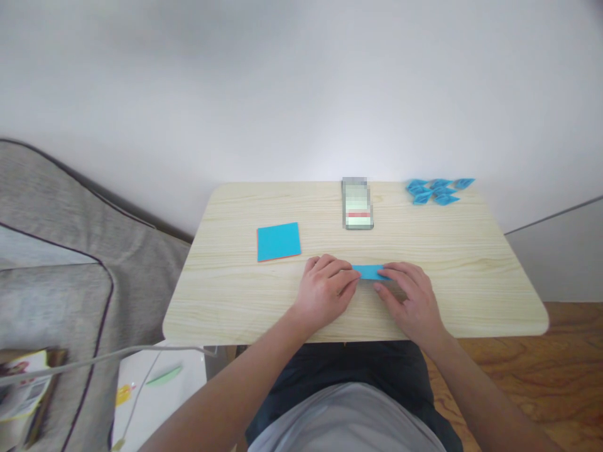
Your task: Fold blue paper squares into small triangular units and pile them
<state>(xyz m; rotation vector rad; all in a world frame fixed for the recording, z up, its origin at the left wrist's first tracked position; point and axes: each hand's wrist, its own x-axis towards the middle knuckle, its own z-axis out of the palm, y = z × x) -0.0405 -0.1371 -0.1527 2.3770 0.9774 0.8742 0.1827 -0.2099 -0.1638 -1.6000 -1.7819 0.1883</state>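
A narrow strip of folded blue paper (370,272) lies flat on the table near its front edge, between my two hands. My left hand (327,285) is closed on the strip's left end, with thumb and fingertips together there and the other fingers bent over the tabletop. At the right end, the fingertips of my right hand (412,298) rest on the paper, and the thumb sits at its near edge. My fingers hide both ends of the strip. Left of my hands is a stack of blue paper sheets (279,242), with a thin red-orange edge showing.
A phone (358,204) lies at the back middle of the light wooden table (226,289). Several folded blue paper pieces (440,191) are grouped at the back right. A white wall (301,94) stands behind. On the left are a grey sofa (136,276) and a cable (141,348).
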